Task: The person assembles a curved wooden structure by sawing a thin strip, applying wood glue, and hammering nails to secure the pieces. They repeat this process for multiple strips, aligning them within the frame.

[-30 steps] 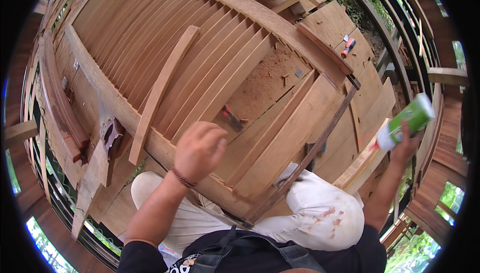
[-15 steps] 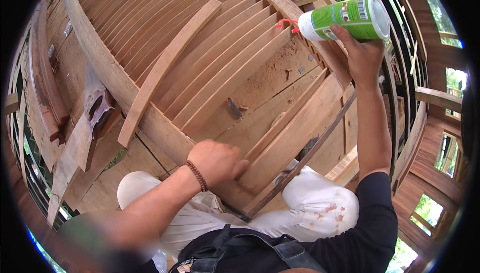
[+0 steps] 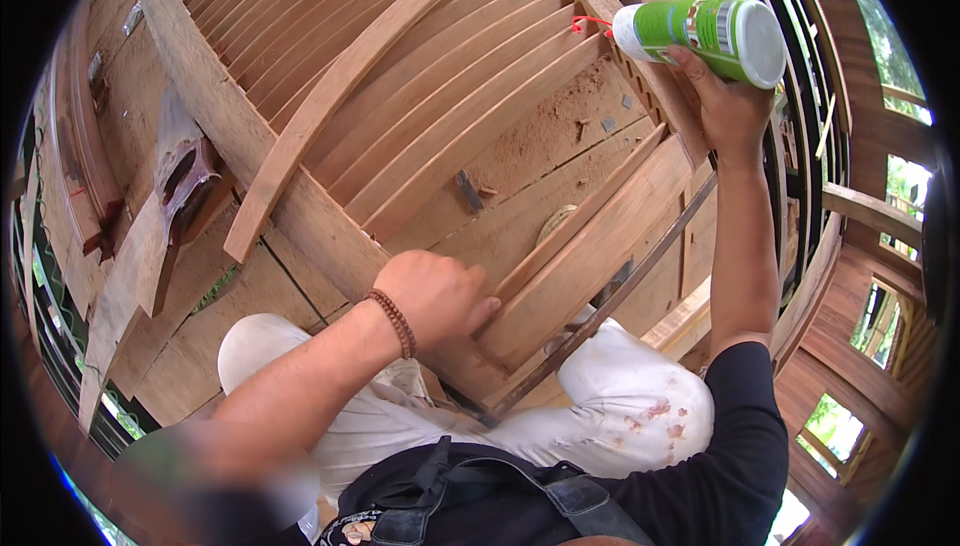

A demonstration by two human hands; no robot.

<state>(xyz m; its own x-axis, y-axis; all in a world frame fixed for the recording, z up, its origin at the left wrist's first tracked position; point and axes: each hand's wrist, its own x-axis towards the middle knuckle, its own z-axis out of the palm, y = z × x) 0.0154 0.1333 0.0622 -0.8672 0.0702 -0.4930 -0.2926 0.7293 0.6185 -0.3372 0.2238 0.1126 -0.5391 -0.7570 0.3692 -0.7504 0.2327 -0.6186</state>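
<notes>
My right hand point(image 3: 727, 106) grips a green and white spray can point(image 3: 703, 34) held sideways, its red nozzle point(image 3: 587, 25) pointing left at the far rail of a wooden louvred frame point(image 3: 250, 136). Several curved slats point(image 3: 400, 116) fill that frame. My left hand point(image 3: 438, 298) rests with bent fingers on the frame's near rail, next to a wide slat point(image 3: 590, 246). A brown bead bracelet point(image 3: 393, 320) circles my left wrist. One loose curved slat point(image 3: 330, 106) lies across the others.
Sawdust point(image 3: 560, 136) covers the plank floor under the frame. A wooden block with slots point(image 3: 185, 186) lies at the left. A dark metal bar point(image 3: 610, 296) runs along the frame's near side. Wooden railings point(image 3: 830, 276) stand at the right. My knees in white trousers point(image 3: 640, 406) are below.
My right hand has lifted the can from the lower right up to the frame's far rail. My left hand has come down onto the near rail and stayed there.
</notes>
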